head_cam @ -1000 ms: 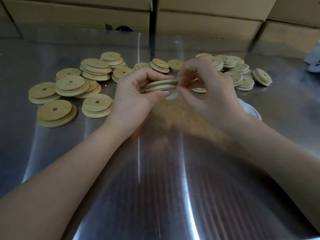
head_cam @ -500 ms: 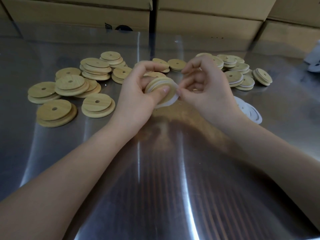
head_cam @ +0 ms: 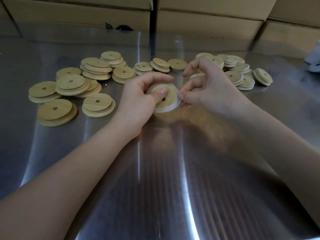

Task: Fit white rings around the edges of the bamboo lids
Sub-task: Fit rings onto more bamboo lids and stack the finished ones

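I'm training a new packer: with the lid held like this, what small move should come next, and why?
Probably the right hand should ease the white ring down over the right edge of the bamboo lid. The left hand grips the lid, thumb on its face; the right pinches the ring there, where it seems not yet seated.

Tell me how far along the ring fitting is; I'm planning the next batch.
Done: the lids piled on the right show white rims. In hand: the left hand holds one lid while the right hand pinches a white ring onto its edge. Left: the bare lids on the left.
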